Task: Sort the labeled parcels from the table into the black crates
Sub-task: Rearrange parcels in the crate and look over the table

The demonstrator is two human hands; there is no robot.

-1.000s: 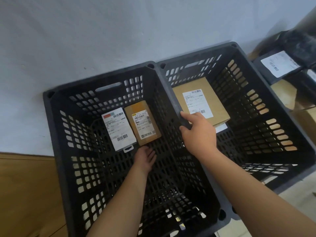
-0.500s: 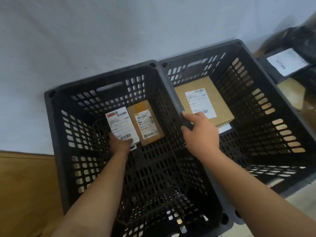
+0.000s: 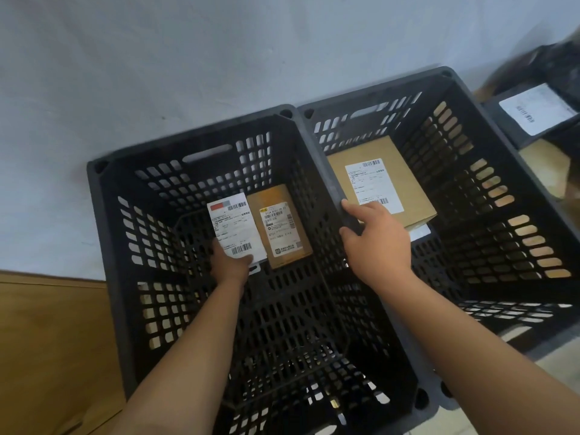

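- Head view, far left: a wooden surface [image 3: 47, 340] shows beside the left crate [image 3: 103, 246], below a pale wall [image 3: 157, 58].
- Inside that crate, on its floor, lies the white-labelled parcel [image 3: 233, 224]. The left hand [image 3: 230, 266] reaches down past the slotted walls and holds its near end, thumb laid over the label's lower edge.
- Touching the parcel's right side lies a small brown box [image 3: 282, 230], label up.
- The right hand [image 3: 376, 240] grips the joined rims [image 3: 324, 171] where the two crates meet, thumb and forefinger curled around them.
- In the right crate [image 3: 376, 89] a flat brown parcel [image 3: 411, 189] lies just beyond those fingers.
- Far right, outside the crates, sits a black parcel [image 3: 533, 111] with a white label.
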